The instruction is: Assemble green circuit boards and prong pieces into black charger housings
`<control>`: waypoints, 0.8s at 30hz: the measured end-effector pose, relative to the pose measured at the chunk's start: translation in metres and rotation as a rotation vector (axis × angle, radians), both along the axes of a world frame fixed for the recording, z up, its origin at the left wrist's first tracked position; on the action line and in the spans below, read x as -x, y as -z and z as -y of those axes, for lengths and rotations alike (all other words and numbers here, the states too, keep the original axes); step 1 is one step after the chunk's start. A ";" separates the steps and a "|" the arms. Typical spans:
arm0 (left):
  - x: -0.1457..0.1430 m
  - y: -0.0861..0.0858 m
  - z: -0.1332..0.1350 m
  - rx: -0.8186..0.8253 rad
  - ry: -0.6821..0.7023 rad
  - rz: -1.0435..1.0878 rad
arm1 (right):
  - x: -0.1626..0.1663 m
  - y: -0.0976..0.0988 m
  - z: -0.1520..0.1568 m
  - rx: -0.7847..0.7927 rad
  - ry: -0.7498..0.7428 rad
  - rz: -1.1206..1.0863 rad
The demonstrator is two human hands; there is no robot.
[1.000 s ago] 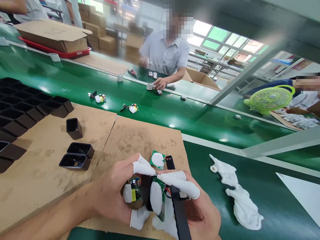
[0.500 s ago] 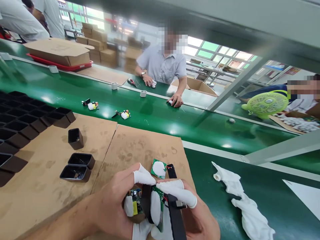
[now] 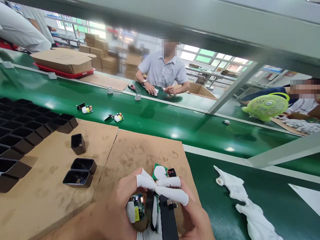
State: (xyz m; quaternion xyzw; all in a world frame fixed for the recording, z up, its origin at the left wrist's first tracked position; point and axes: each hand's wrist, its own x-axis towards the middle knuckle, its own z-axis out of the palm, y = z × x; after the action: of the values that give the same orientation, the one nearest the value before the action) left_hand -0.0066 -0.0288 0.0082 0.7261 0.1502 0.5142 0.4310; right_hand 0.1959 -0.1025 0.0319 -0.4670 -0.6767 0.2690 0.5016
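My left hand [image 3: 117, 206] and my right hand [image 3: 192, 216] meet at the bottom middle, both with white finger cots. The left is closed round a green circuit board [image 3: 138, 207] with a yellow part. The right grips a flat black casing piece [image 3: 168, 221]. Between them sits a second green board with a white pad [image 3: 154, 213]. Another board with a white pad [image 3: 160, 172] lies on the brown cardboard sheet [image 3: 140, 153] just beyond my fingers.
Black open housings [image 3: 77, 178] stand in rows at left on cardboard. Two loose board assemblies [image 3: 116, 117] lie on the green conveyor belt [image 3: 160, 116]. White gloves [image 3: 247, 206] lie at right. A green fan [image 3: 268, 106] and seated people are across the belt.
The view has tilted up, so my hands sit lower in frame. My fingers have closed tighter on the boards and black piece. The person opposite drew their hand back from the belt.
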 end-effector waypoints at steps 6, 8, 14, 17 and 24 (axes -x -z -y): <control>0.000 0.000 0.004 0.036 -0.019 -0.041 | -0.002 0.001 -0.001 0.060 -0.021 -0.091; -0.002 -0.001 0.004 0.034 0.006 -0.032 | -0.004 0.001 -0.001 0.057 -0.009 -0.100; -0.005 -0.005 0.007 0.089 0.065 0.030 | -0.017 0.011 0.006 0.227 -0.034 -0.148; -0.003 -0.005 0.008 0.084 0.067 -0.002 | -0.024 0.017 0.009 0.327 -0.057 -0.166; -0.001 -0.003 0.007 0.090 0.067 -0.026 | -0.022 0.017 0.010 0.312 -0.049 -0.177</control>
State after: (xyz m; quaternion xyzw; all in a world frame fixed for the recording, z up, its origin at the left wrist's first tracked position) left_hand -0.0052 -0.0359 0.0116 0.7174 0.1545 0.4827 0.4780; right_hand 0.2181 -0.1122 0.0148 -0.4972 -0.5911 0.4229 0.4739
